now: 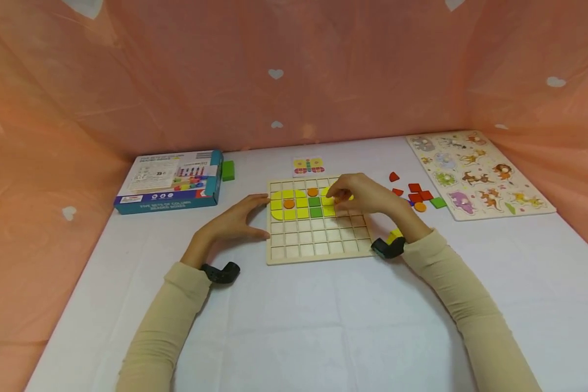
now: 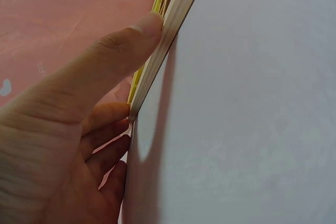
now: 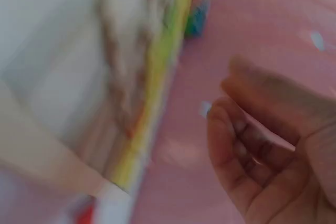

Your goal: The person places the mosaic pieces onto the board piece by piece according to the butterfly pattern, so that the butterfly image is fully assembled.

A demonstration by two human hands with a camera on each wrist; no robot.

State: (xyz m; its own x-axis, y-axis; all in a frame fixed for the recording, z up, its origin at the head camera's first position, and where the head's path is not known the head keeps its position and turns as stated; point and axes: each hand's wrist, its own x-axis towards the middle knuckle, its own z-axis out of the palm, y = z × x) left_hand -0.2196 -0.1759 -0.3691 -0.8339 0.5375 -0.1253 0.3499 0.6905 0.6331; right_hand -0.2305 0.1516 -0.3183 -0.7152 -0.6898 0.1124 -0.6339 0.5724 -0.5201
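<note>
A wooden grid board (image 1: 299, 238) lies on the table with yellow pieces (image 1: 302, 212), green squares (image 1: 316, 212) and orange discs (image 1: 288, 204) in its upper rows. My left hand (image 1: 232, 220) touches the board's left edge with extended fingers; in the left wrist view its thumb (image 2: 128, 40) rests against the wooden side. Over the board's upper right is my right hand (image 1: 362, 193), its fingers loosely bent near yellow pieces, some of which it hides. The right wrist view is blurred, and no piece shows between the thumb and fingers (image 3: 223, 135).
A picture card (image 1: 308, 166) lies behind the board. Red squares (image 1: 415, 188), an orange disc (image 1: 420, 207) and other pieces are scattered on the right, beside an animal puzzle (image 1: 485, 177). To the left are a blue-edged box (image 1: 171, 179) and a green block (image 1: 228, 170).
</note>
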